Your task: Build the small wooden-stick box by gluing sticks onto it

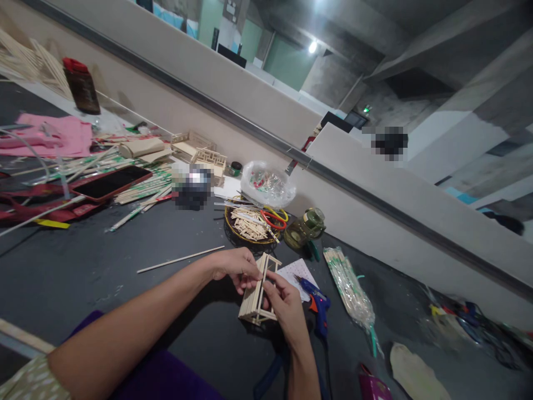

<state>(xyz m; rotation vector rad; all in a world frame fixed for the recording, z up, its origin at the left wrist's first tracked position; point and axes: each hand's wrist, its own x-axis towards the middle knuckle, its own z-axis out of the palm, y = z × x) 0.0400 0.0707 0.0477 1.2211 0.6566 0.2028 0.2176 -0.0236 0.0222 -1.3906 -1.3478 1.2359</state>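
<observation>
A small box-like frame of glued wooden sticks (250, 306) stands tilted on the dark table in front of me. My right hand (288, 303) grips its right side, the fingers wrapped round an upright stick. My left hand (239, 268) is closed in a pinch at the frame's upper edge, thumb and forefinger close to my right fingertips; whatever lies between them is too small to make out. A blue glue gun (318, 305) lies right of my right hand, by a white patterned paper (300, 273). One loose thin stick (181, 259) rests beyond my left forearm.
Behind the frame stand a basket of short stick pieces (249, 225) with orange-handled scissors (273, 219), a plastic-lined bowl (266, 183) and a green glass jar (306, 226). Bagged sticks (348, 286) lie right. A phone (113, 183) and stick bundles (144, 191) lie left. A low partition (200, 103) bounds the table.
</observation>
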